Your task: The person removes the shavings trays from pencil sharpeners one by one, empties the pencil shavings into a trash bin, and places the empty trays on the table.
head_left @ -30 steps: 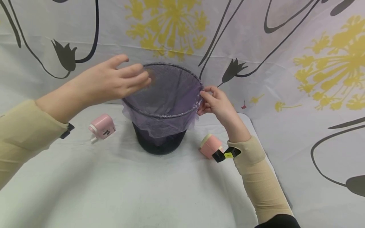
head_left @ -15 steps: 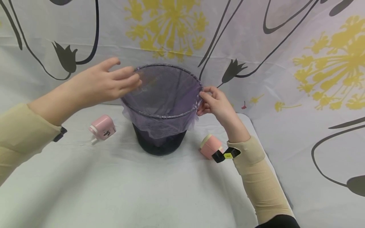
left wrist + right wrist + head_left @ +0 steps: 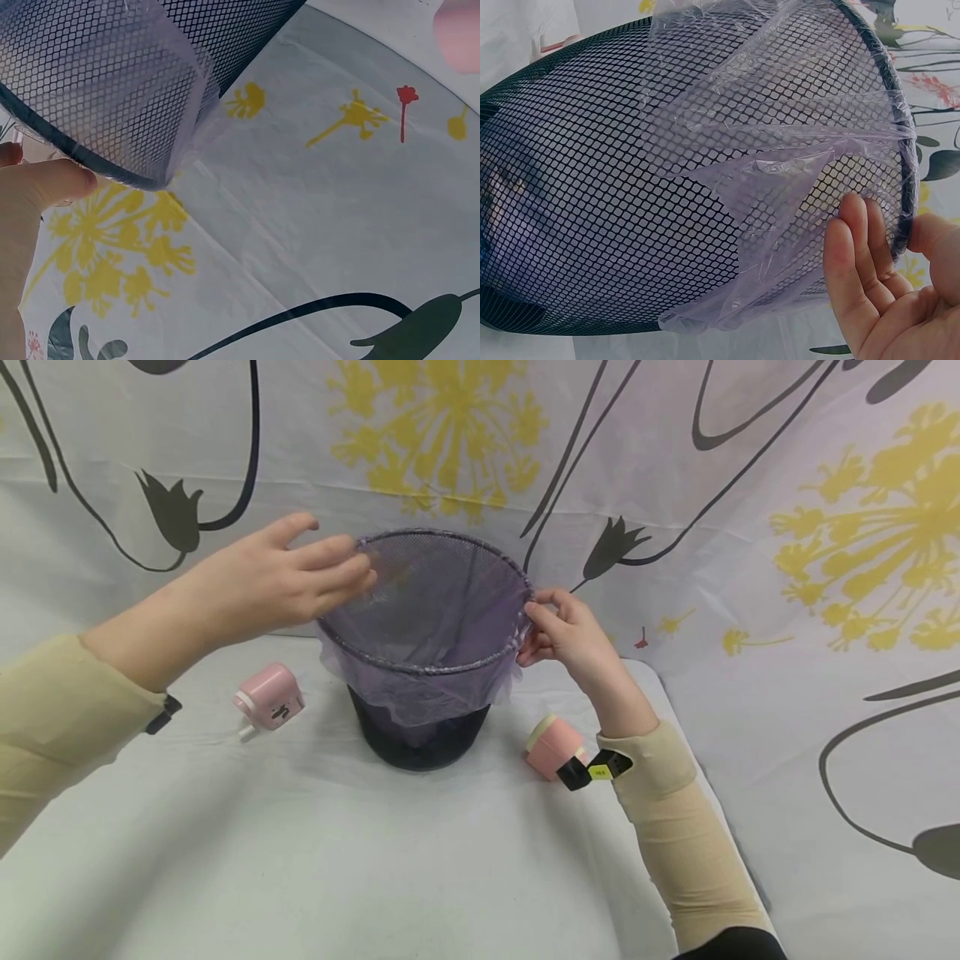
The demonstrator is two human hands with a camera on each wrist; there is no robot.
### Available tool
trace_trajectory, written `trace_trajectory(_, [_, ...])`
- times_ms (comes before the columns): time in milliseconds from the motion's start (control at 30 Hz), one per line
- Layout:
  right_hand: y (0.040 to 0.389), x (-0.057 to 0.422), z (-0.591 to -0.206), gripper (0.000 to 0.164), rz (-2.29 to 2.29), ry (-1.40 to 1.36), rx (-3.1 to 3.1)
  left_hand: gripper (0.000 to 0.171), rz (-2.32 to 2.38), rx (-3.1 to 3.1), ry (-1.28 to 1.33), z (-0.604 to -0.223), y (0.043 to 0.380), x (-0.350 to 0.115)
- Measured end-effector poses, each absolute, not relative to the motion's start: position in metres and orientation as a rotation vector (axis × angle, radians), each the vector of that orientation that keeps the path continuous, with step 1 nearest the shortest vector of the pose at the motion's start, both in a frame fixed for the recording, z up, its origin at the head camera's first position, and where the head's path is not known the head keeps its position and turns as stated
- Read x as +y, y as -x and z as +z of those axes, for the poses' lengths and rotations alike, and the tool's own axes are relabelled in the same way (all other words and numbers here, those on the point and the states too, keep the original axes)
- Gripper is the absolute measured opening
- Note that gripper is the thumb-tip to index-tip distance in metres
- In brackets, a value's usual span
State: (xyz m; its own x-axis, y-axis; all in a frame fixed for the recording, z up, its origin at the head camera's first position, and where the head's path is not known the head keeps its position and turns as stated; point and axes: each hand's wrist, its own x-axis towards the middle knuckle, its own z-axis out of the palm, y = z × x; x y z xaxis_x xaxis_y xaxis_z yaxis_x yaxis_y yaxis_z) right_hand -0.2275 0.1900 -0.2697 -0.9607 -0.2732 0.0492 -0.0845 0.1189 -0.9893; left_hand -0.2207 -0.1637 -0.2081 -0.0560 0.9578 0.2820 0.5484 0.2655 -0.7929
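On the white counter (image 3: 337, 860) stands a mesh bin (image 3: 418, 747), purple liner (image 3: 420, 703) folded over its rim. The left hand (image 3: 273, 577) is by its left edge, grip I can't tell; the right hand (image 3: 566, 631) pinches the right edge. Pink objects (image 3: 270, 693) flank the bin.

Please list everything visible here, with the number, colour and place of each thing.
Mesh bin: one, black, on the table
Plastic liner: one, translucent purple, inside the bin and over its rim
Small left item: one, pink and white, left of the bin
Small right item: one, pink and cream, right of the bin
Table: one, white, beneath
Backdrop: one, white with yellow and grey prints, behind
Unclear patch: one, black, bottom edge
Wrist devices: two, black, at cuffs
Sleeves: two, beige, forearms
Left hand: one, bare, at the bin's left rim
Right hand: one, bare, pinching the right rim
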Motion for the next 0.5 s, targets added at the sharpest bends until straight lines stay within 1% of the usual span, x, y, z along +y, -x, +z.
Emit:
trace_trajectory(67, [0.2277,0.1899,-0.2699,0.027,-1.963,0.363,2.237,0.044,0.613,-1.709,1.381,-0.2077,0.2208,-0.1627])
trace_trajectory(267, [0.2279,0.1899,-0.2705,0.027,-1.959,0.367,2.244,0.045,0.602,-1.702,1.367,-0.2054,0.2205,-0.1607])
trace_trajectory(333, [0.2278,0.1897,-0.2704,0.026,-1.962,0.365,2.242,0.05,0.607,-1.706,1.367,-0.2045,0.2203,-0.1606])
trace_trajectory(433, [0.2275,0.1894,-0.2699,0.025,-1.966,0.366,2.237,0.065,0.615,-1.71,1.38,-0.2029,0.2202,-0.1609])
trace_trajectory(500, [0.2273,0.1892,-0.2695,0.026,-1.966,0.367,2.237,0.068,0.605,-1.708,1.39,-0.202,0.2204,-0.1609])
